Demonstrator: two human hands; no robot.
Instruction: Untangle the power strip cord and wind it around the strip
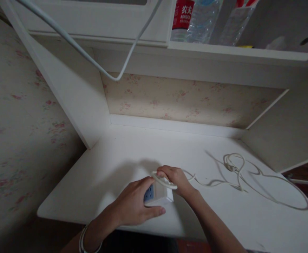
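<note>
Near the desk's front edge, my left hand (134,203) grips a white power strip (160,193) whose blue socket face shows between thumb and fingers. My right hand (176,179) is closed on a white cord (171,186) at the strip's right end, where the cord bends across the top of the strip. From there the cord runs right over the desk into loose loops (238,168), where a plug seems to lie. The underside of the strip is hidden.
The white desk (143,140) has side panels and a raised back edge. Above, a shelf (238,52) holds plastic bottles (202,21). A thick pale cable (90,59) hangs in front of the cabinet. Floral wallpaper (24,123) covers the left wall.
</note>
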